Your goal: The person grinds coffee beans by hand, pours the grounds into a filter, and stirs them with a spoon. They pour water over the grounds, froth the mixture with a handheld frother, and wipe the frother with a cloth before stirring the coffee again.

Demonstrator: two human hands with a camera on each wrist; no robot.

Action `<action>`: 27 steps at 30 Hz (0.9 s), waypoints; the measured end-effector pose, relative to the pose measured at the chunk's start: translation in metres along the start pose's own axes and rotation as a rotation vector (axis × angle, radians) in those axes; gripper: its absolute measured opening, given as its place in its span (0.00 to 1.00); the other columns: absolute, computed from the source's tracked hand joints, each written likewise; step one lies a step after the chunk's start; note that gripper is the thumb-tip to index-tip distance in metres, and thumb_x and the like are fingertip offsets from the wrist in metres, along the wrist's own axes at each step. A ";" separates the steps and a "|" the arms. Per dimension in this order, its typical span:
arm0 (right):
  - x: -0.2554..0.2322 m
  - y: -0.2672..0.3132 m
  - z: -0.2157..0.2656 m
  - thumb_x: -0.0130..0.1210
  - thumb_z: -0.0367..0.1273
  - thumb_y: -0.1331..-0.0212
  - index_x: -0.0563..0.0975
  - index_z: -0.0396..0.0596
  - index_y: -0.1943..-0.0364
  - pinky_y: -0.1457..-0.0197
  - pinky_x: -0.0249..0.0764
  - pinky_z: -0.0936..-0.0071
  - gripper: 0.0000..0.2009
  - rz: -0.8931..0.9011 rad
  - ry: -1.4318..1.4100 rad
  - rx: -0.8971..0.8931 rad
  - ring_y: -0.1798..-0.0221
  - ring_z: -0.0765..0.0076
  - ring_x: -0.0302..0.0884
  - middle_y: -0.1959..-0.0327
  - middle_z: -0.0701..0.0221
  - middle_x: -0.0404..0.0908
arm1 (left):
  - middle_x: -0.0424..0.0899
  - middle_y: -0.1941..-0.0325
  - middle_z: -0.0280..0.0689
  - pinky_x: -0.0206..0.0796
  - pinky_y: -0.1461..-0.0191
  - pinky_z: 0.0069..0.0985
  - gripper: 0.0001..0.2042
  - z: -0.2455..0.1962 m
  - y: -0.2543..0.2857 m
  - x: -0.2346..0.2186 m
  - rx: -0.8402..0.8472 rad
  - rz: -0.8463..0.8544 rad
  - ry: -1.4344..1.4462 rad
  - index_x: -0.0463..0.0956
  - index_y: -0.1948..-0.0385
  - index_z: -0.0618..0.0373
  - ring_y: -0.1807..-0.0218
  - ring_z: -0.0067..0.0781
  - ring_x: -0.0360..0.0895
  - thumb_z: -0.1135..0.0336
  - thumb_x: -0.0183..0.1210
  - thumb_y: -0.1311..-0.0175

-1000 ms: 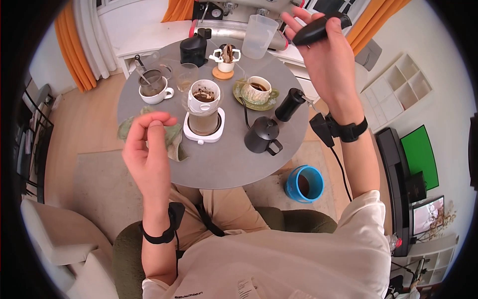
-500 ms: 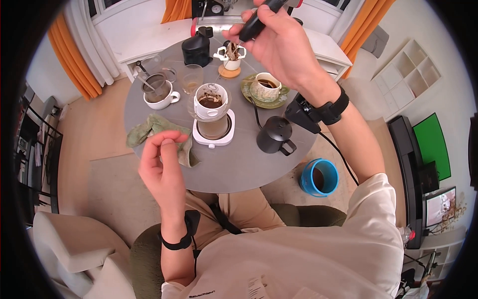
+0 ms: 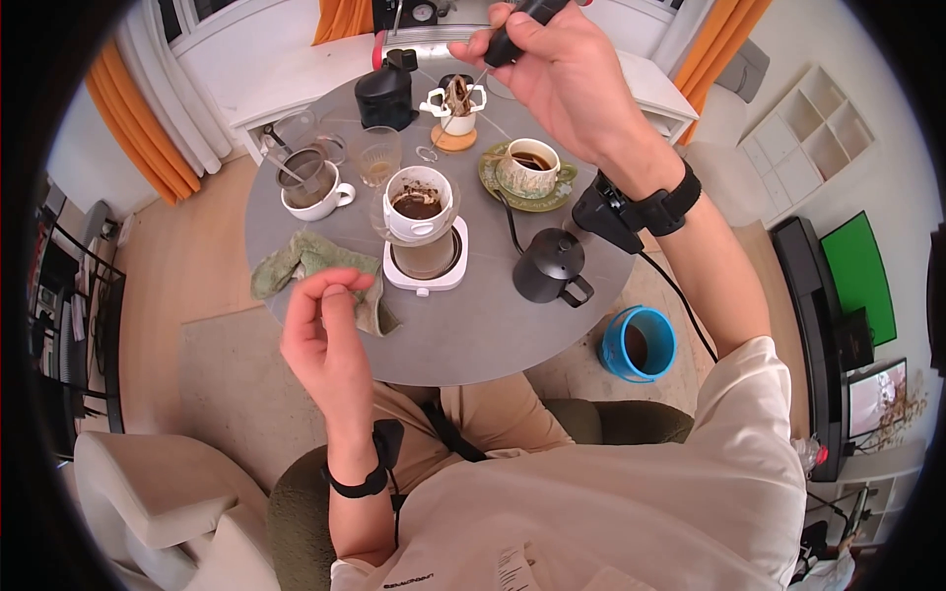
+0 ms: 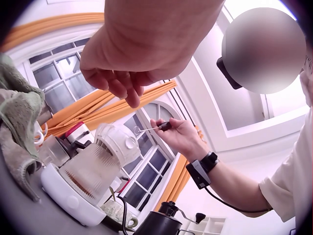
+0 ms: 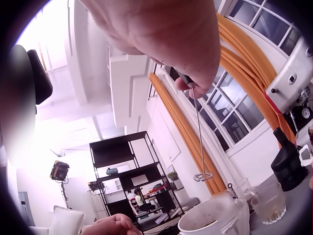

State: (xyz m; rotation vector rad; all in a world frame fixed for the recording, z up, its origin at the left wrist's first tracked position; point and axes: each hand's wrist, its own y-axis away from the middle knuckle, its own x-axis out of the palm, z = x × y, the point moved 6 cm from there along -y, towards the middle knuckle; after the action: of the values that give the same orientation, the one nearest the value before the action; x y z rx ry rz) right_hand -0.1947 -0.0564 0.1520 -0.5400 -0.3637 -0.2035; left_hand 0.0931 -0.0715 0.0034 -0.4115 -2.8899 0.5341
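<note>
Now brings black-handled metal whisk [image 3: 505,46], gripped in right hand [image 3: 579,89], near round white coffee dripper [image 3: 419,228], with left hand [image 3: 332,340] loosely curled, empty.

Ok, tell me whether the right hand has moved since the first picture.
Yes: in the head view, the right hand has moved left, nearer the patterned cup.

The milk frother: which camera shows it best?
The right wrist view: the milk frother shows its shaft and coiled whisk largest, though the right hand hides part of the handle. In the head view, shaft and whisk look faint; the left wrist view shows all three, but small.
</note>
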 end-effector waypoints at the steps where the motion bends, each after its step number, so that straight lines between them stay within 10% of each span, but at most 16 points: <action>1: 0.000 0.000 0.000 0.45 0.20 0.23 0.57 0.48 0.32 0.37 0.80 0.54 0.21 -0.006 0.022 -0.002 0.50 0.60 0.80 0.52 0.66 0.74 | 0.90 0.58 0.36 0.69 0.47 0.19 0.09 0.001 0.001 0.000 0.005 0.002 -0.005 0.83 0.55 0.62 0.56 0.18 0.79 0.73 0.52 0.20; 27: 0.009 0.003 -0.012 0.47 0.23 0.21 0.60 0.46 0.41 0.37 0.78 0.58 0.12 0.119 -0.083 0.156 0.52 0.66 0.78 0.51 0.69 0.73 | 0.90 0.58 0.36 0.68 0.48 0.19 0.08 0.007 0.006 -0.004 -0.024 -0.001 0.017 0.83 0.55 0.62 0.56 0.18 0.79 0.73 0.53 0.21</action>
State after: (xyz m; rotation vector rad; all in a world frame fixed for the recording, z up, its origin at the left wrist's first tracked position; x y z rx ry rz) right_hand -0.1826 -0.0612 0.1445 -0.4149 -0.4229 -0.0375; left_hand 0.0972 -0.0696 -0.0062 -0.4161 -2.8830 0.4942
